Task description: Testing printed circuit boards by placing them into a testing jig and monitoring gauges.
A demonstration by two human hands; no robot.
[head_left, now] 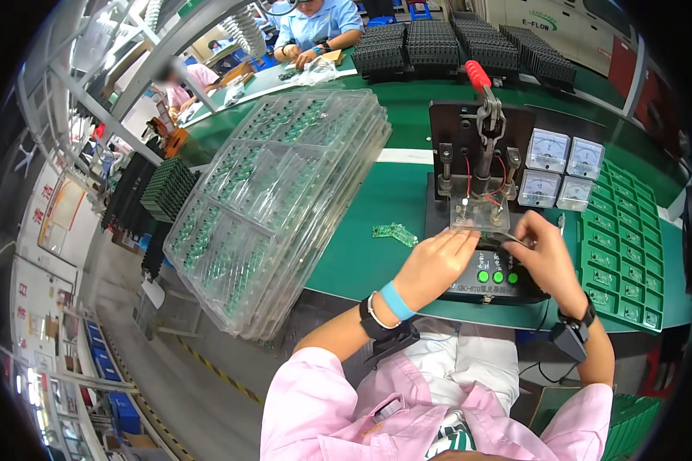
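A black test fixture (483, 165) stands on the green bench, with a red-handled toggle clamp (478, 77) above a clear plate (480, 216). My left hand (436, 265) reaches in from the left; its fingers are pressed together at the plate's front edge, and their tips are partly hidden. On the other side, my right hand (544, 250) pinches with thumb and forefinger beside the plate. Whatever either hand grips is too small to make out. Below the hands, green buttons (498, 276) show on the fixture's base. Small green circuit boards (396, 233) lie left of the fixture.
Stacked clear plastic trays (277, 196) of circuit boards fill the left, overhanging the bench. Analog panel meters (549, 150) and a green compartment tray (623, 253) are at the right. Black racks (430, 48) line the back. A co-worker in blue (319, 27) sits across.
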